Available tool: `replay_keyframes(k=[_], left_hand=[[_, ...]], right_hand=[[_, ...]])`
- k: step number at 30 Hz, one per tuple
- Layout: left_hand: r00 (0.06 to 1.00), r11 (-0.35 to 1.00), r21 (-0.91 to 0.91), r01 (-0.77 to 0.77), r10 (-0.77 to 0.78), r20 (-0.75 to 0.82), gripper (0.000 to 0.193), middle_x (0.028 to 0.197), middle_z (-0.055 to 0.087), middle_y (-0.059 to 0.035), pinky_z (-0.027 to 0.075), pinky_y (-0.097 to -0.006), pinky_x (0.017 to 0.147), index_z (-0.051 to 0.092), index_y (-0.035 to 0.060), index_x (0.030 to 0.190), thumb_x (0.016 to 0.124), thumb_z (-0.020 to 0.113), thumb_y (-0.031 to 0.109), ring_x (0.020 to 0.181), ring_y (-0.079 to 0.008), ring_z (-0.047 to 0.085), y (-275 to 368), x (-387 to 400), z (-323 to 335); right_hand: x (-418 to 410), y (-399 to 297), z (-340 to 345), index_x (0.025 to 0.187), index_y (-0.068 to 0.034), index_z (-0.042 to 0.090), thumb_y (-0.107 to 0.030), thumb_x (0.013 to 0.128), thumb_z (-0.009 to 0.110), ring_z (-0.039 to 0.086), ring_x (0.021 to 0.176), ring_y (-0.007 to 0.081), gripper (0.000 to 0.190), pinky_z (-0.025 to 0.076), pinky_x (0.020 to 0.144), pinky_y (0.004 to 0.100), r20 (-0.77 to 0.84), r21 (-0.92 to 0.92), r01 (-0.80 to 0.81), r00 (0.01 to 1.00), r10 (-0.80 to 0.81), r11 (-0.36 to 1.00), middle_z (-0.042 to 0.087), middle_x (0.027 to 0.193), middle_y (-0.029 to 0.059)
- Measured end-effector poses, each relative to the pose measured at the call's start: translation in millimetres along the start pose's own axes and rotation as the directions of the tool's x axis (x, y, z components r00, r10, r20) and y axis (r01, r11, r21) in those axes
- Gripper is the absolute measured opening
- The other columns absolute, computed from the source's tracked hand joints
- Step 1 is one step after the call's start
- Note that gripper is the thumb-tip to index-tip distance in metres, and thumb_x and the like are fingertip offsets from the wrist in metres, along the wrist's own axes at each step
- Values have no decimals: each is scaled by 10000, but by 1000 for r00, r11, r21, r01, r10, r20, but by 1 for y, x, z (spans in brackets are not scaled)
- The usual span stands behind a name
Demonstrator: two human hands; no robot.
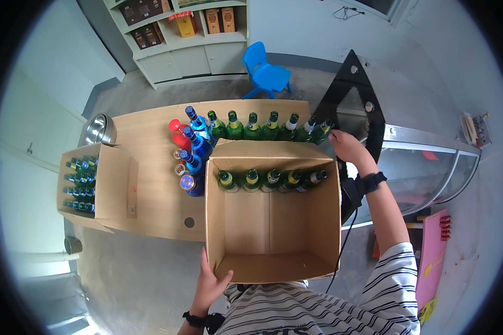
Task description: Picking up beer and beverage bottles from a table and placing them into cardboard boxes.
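Note:
A cardboard box [272, 268] stands open before me, with a row of several green glass bottles [251, 181] upright along its far inner side. My left hand [213, 280] grips the box's near left corner, thumb over the rim. Beyond the far flap, more green glass bottles [252, 127] stand in a row on the wooden table [159, 222]. At that row's right end, my right hand [343, 144] touches the rightmost green bottle [322, 132]; its fingers are partly hidden, so its hold is unclear.
Blue bottles [199, 144] and a red bottle [180, 136] stand left of the box. Farther left are another cardboard box [115, 184] with green bottles and stacked metal bowls [100, 130]. A black-edged glass display case [419, 171] adjoins the right side; a black cable [344, 247] hangs nearby.

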State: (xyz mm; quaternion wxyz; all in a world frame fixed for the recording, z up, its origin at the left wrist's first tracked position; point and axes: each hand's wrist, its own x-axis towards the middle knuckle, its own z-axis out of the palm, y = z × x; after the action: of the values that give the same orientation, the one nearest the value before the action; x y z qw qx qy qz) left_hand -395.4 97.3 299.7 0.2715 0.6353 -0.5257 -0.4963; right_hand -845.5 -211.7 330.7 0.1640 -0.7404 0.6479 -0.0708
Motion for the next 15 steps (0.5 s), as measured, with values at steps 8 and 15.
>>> replay_keyframes(k=[8, 15], left_hand=[[796, 598, -635, 490, -604, 45, 683, 1446, 465, -156, 550, -417, 943, 232, 69, 1526, 940, 583, 82, 1229, -274, 578, 11, -8, 12], [868, 553, -759, 345, -496, 34, 593, 1351, 558, -164, 559, -416, 949, 380, -9, 1459, 875, 474, -55, 1208, -288, 605, -16, -5, 15]], right_hand=[[75, 56, 57, 1342, 53, 525, -159, 950, 509, 492, 1242, 526, 446, 352, 1134, 498, 97, -515, 34, 995, 18, 856, 659, 1146, 282], [99, 90, 95, 1506, -43, 392, -176, 963, 563, 339, 1417, 491, 585, 320, 1173, 458, -247, 305, -276, 901, 356, 912, 530, 1394, 295]])
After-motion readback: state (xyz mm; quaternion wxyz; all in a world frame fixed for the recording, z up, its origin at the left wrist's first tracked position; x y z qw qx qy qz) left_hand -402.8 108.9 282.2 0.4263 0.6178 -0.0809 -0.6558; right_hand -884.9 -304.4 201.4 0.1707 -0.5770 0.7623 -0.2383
